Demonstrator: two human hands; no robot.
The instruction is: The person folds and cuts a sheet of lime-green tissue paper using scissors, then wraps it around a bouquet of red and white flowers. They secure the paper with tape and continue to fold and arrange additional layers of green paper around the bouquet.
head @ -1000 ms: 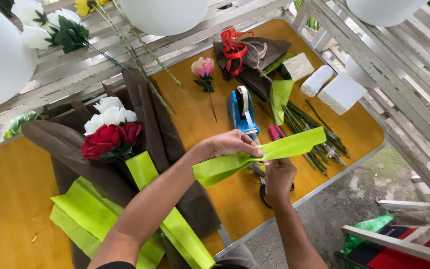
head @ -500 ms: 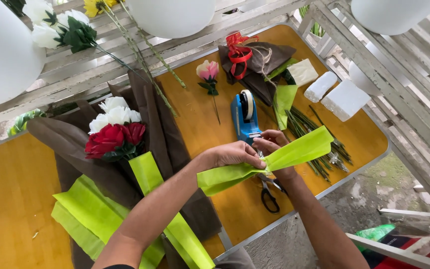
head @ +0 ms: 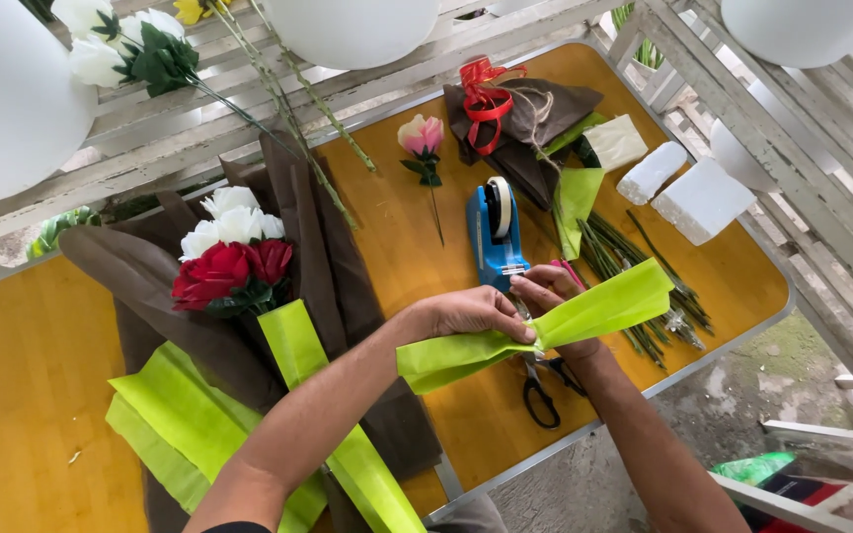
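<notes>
So you've got that long strip of lime-green tissue paper [head: 545, 331] pinched at its gathered middle, held up just above the yellow table top [head: 12, 395], right in front of the blue desktop tape dispenser [head: 497, 237]. Your left hand [head: 476, 314] is clamped on the pleat from the near side, thumb and fingers squeezing the folds together, forearm coming in low across the brown wrapping paper [head: 150, 286]. Your right hand [head: 548, 291] is curled up against the dispenser's front end with the fingertips bent in, touching the strip from behind; I can't tell whether it's actually grasping tape or just steadying the paper, since the strip hides part of it. That paper looks super light and floppy, so I'd guess it creases and tears easily and will spring open if you loosen the pinch. Best spot to hold is exactly where you have it, at the narrow waist, and let both wings hang free. The wing on the right fans out over the bundle of green wire stems [head: 644, 286], the other one droops toward your left wrist. Black-handled scissors [head: 543, 390] lie on the table just below your hands, and the bouquet of red and white fabric roses [head: 229, 257] sits well off to the left on its brown wrap.
</notes>
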